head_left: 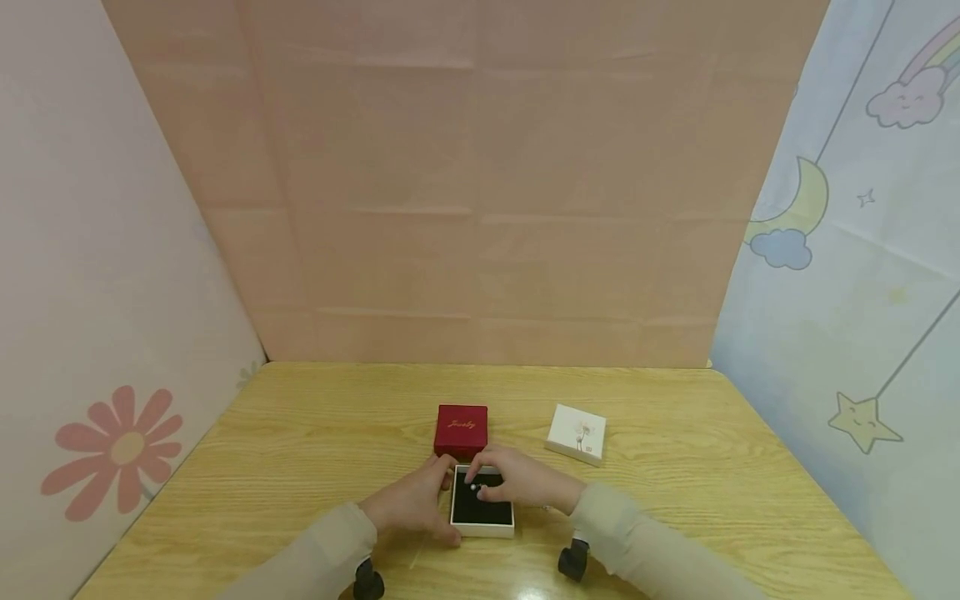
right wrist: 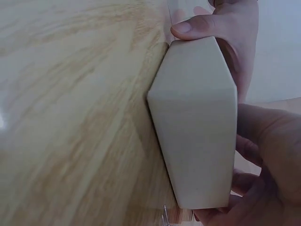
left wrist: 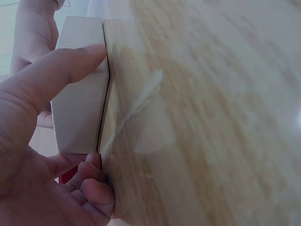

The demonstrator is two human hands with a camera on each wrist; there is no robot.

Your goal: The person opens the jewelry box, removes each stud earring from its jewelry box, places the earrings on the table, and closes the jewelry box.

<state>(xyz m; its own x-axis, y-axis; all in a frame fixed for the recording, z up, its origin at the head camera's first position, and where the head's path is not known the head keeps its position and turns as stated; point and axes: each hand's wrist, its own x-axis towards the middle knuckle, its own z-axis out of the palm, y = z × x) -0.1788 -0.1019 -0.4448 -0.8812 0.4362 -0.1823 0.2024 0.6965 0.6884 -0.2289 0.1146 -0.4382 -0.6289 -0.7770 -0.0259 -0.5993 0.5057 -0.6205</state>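
A white jewelry box base (head_left: 482, 530) with a black insert (head_left: 487, 510) lies open on the table. My left hand (head_left: 416, 500) grips its left side; in the left wrist view the thumb presses the white wall (left wrist: 79, 117) and the other fingers curl by the far corner. My right hand (head_left: 525, 477) arches over the insert from the right. Between its thumb and index fingertips is a small shiny bead-like piece of jewelry (head_left: 474, 487), too small to make out fully. The right wrist view shows the box wall (right wrist: 195, 141) hiding the right fingertips.
A red box (head_left: 461, 427) with gold script stands just behind the white base. Farther right lies a white lid (head_left: 577, 432) with a flower print. A small thin metal piece (right wrist: 165, 216) is on the table by the box's right side. A pale thin strip (left wrist: 134, 110) lies near the left hand.
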